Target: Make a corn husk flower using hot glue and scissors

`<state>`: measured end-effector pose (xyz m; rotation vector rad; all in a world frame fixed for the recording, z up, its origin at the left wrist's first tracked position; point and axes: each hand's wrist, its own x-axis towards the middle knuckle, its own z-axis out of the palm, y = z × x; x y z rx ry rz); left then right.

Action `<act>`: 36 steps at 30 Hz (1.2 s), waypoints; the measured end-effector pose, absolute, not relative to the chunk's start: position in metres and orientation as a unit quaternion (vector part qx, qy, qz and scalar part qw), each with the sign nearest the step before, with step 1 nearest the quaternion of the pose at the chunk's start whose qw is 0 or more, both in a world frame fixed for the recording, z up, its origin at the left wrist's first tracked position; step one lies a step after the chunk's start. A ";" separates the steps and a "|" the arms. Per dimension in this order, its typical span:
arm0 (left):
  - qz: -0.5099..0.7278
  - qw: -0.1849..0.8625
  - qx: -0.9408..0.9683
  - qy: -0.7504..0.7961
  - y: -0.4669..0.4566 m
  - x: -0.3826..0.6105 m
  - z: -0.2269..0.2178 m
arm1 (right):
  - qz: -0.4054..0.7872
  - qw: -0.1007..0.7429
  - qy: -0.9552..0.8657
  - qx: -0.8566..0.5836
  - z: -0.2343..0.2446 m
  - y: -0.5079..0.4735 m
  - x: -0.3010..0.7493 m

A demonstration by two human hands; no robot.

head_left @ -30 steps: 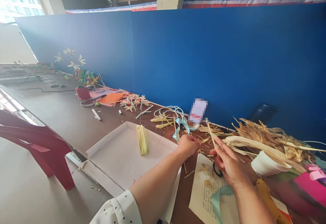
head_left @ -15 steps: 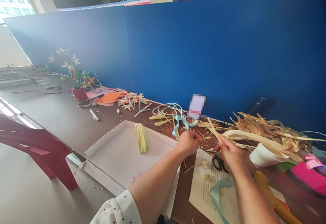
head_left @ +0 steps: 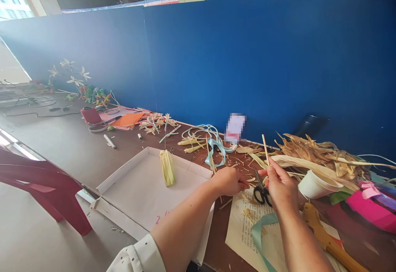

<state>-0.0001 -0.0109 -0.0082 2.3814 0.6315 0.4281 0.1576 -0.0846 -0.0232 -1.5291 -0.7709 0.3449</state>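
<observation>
A brown tabletop is backed by a tall blue partition. In the right hand, a thin pale strip is clamped between thumb and fingers, its free end pointed up and away from the palm. The left hand is held low, just across from it, with the fingers curled together; whether anything is gripped there cannot be told. Between the two hands, black-handled scissors are seen at the edge of a printed sheet, which is spread on the near side of the right hand. Over the sheet, beside the right forearm, a pale green ribbon is laid. To the right of the right hand, a white cup is seen, with dry husks heaped beyond it. Past the left hand, a light-blue ribbon is bunched among scraps. To its left, a shallow white box is crossed by the left forearm, and a yellow-green husk bundle is rested in it. Farther left, a red chair is partly shown.
</observation>
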 end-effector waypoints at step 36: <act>0.253 0.212 0.828 0.454 -0.005 0.018 -0.022 | 0.208 0.597 -0.380 -0.675 -0.030 -0.080 0.159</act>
